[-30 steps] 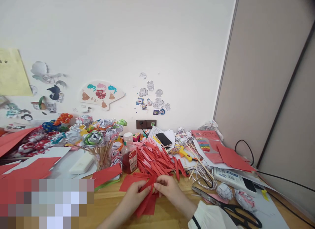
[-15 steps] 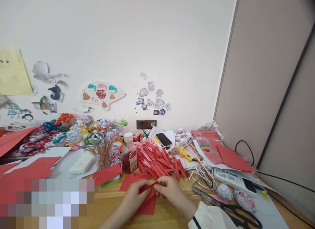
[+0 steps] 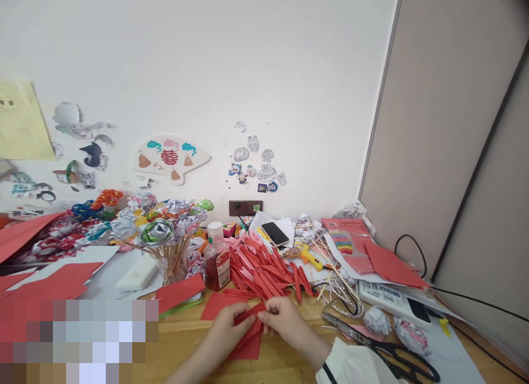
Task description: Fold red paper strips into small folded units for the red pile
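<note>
Both hands meet at the front middle of the table over a folded piece of red paper (image 3: pixel 251 313). My left hand (image 3: pixel 232 324) pinches its left part between thumb and fingers. My right hand (image 3: pixel 281 318) pinches its right end, thumb on top. Beneath the hands lies a flat red paper sheet (image 3: pixel 249 349) on the wood. Just beyond them is a heap of folded red paper strips (image 3: pixel 262 268). A bottle with red contents (image 3: pixel 217 263) stands left of the heap.
Paper flowers on sticks (image 3: pixel 165 230) stand at the left back. On the right lie black-handled scissors (image 3: pixel 382 348), a bead string (image 3: pixel 341 298), crumpled paper balls (image 3: pixel 377 321) and a yellow glue gun (image 3: pixel 309 257). A phone (image 3: pixel 275 234) rests near the wall.
The red paper between my fingers has turned a little and shows more of its face. My hands stay in nearly the same place.
</note>
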Action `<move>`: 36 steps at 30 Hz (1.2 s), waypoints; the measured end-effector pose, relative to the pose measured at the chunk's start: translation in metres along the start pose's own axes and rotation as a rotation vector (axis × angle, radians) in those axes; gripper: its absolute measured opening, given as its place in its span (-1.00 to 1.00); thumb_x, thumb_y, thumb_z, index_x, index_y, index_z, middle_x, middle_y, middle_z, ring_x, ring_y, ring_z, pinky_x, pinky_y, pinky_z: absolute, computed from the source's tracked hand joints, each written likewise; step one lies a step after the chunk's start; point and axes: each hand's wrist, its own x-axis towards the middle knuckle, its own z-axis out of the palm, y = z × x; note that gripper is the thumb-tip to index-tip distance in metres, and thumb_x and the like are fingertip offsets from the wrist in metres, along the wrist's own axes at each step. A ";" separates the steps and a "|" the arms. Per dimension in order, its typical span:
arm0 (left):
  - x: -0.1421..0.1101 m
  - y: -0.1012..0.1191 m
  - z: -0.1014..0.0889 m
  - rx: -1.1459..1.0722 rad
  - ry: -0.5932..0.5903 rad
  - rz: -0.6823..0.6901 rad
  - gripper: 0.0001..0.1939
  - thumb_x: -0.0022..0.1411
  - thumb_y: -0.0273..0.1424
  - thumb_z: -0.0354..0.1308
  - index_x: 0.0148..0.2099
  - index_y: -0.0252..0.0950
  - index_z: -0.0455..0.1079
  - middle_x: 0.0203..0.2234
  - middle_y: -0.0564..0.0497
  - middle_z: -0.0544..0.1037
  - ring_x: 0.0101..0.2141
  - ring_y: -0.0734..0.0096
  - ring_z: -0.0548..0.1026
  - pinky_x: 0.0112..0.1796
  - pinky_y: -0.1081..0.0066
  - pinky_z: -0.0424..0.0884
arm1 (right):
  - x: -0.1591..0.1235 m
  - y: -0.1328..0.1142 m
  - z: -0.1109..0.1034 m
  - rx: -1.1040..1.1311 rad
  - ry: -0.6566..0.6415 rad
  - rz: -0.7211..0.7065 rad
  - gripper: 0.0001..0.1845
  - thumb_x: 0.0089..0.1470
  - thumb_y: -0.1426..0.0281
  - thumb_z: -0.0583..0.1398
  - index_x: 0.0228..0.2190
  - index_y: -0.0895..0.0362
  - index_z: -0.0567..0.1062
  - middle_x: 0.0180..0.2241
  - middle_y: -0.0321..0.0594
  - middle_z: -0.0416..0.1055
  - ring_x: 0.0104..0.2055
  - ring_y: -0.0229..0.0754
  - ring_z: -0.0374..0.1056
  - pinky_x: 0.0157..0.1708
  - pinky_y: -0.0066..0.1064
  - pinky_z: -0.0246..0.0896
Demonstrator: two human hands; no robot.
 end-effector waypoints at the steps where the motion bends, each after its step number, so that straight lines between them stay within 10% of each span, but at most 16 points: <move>1: 0.000 0.000 0.000 0.012 0.006 0.002 -0.78 -0.01 -0.34 -0.01 -0.54 -0.37 0.35 -0.62 0.07 0.43 -0.50 0.39 0.33 -0.48 0.52 0.17 | 0.000 0.000 0.000 -0.003 -0.013 -0.007 -0.59 -0.21 0.10 0.14 -0.72 0.19 0.25 -0.75 -0.37 0.21 -0.71 -0.40 0.10 -0.67 -0.56 -0.02; 19: -0.003 0.003 0.000 -0.228 -0.098 -0.015 -0.68 0.01 -0.20 -0.03 -0.49 -0.36 0.36 -0.54 0.03 0.49 -0.45 0.38 0.39 -0.39 0.49 0.26 | 0.000 0.006 0.005 -0.046 -0.051 -0.010 -0.60 -0.07 0.09 0.00 -0.64 0.17 0.23 -0.74 -0.40 0.17 -0.72 -0.41 0.08 -0.71 -0.58 -0.04; 26: -0.004 0.004 0.001 -0.586 -0.147 -0.271 -0.40 -0.03 0.09 -0.25 -0.50 -0.34 0.32 -0.69 0.04 0.40 -0.64 0.44 0.34 -0.61 0.48 0.24 | -0.008 -0.013 0.000 -0.192 0.031 -0.145 -0.66 -0.03 0.26 0.01 -0.71 0.16 0.14 -0.71 -0.41 0.05 -0.63 -0.39 0.05 -0.65 -0.57 -0.10; 36: 0.001 -0.003 0.001 -0.646 -0.159 -0.268 -0.59 -0.16 -0.04 0.10 -0.57 -0.34 0.22 -0.79 0.17 0.26 -0.75 0.54 0.29 -0.69 0.51 0.26 | -0.008 -0.011 0.001 -0.434 0.030 -0.279 -0.74 -0.16 0.51 0.00 -0.76 0.16 0.07 -0.72 -0.44 -0.05 -0.64 -0.41 -0.10 -0.64 -0.54 -0.26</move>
